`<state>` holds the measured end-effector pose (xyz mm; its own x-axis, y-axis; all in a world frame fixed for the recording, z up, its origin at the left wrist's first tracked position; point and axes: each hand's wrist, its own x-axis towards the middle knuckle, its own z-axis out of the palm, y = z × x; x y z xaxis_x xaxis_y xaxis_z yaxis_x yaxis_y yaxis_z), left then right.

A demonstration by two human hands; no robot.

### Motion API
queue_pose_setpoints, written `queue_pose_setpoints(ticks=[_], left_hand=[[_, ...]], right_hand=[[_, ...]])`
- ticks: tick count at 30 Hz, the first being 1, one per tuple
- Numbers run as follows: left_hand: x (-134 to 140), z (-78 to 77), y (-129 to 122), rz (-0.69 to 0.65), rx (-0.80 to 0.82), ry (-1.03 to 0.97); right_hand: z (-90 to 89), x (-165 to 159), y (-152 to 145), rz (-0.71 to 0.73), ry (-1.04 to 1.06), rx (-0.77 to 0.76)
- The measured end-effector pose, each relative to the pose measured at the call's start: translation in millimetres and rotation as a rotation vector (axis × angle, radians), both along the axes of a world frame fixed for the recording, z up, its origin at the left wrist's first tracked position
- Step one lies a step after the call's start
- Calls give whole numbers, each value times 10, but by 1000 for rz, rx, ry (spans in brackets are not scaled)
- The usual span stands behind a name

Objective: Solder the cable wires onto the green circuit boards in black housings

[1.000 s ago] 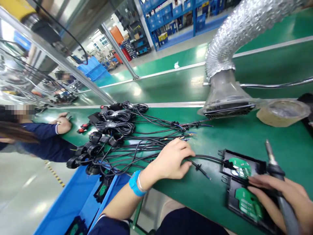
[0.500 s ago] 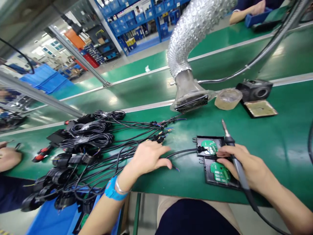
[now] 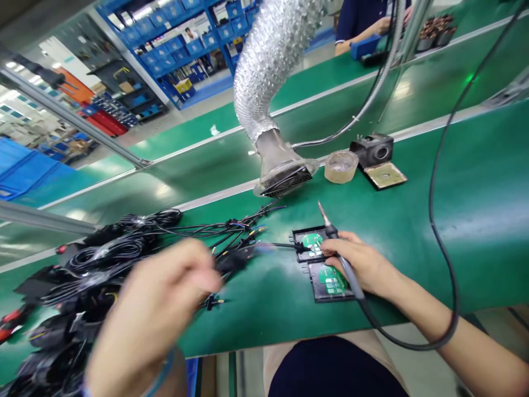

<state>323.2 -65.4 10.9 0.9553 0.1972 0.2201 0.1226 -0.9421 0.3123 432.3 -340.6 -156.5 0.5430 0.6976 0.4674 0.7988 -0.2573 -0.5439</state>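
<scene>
Upper tray (image 3: 298,235) taken as reference. It lies on the tabletop (image 3: 264,322), a green board (image 3: 312,244) inside it. Lower tray (image 3: 317,283), also bearing a green board, lies just beside it on the person's side. A black cable (image 3: 281,245) enters the upper tray from the left; its collar (image 3: 303,248) sits at that edge.

Right hand (image 3: 359,260): grasping the iron (image 3: 351,277), at the right of the upper tray. Iron's tip points away from the person, past the upper tray's far right corner. Fingertips overlap the upper tray's right side in view; contact cannot be told. Cord (image 3: 433,220) loops out to the right of the upper tray.

Left hand (image 3: 159,300): well left of the upper tray, blurred. Fingers curled in; whether they grasp anything cannot be told. Between it and the upper tray: cable ends (image 3: 243,225). Farther left of the upper tray: coils (image 3: 101,254) and black housings (image 3: 53,331).

Beyond the upper tray: fan (image 3: 289,182), fed into a foil duct (image 3: 252,82). Beyond and right of it: tape roll (image 3: 341,168), then stand (image 3: 376,150) with pad (image 3: 386,176). Much farther beyond it: a co-worker's arm (image 3: 374,28) near a blue bin (image 3: 366,47).
</scene>
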Motion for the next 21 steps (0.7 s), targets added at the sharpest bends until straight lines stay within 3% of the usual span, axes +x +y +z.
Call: queue_pose_setpoints(ticks=[2,3,6,8,11,16,21], left_hand=[[9,-282,-337,-339,-163,277],[7,-447,-476,-409,-259,315],[-17,-876,-719,-424,-391,238],[-32,-1028,-767,-435,-393,191],[5,-1057,-781,-456,-483,233],[205,-972,-871,-450,-902,403],[300,-1015,-978,-336,-1102,458]], right_hand=[[36,-46,-13,-75,-19,66],[70,-103,-22,-132,9,110],[204,-369,-47,-215,307,277],[269,-549,-47,-223,492,391],[283,-696,-14,-284,538,476],[264,-653,89,-309,528,591],[313,-621,137,-383,524,621]])
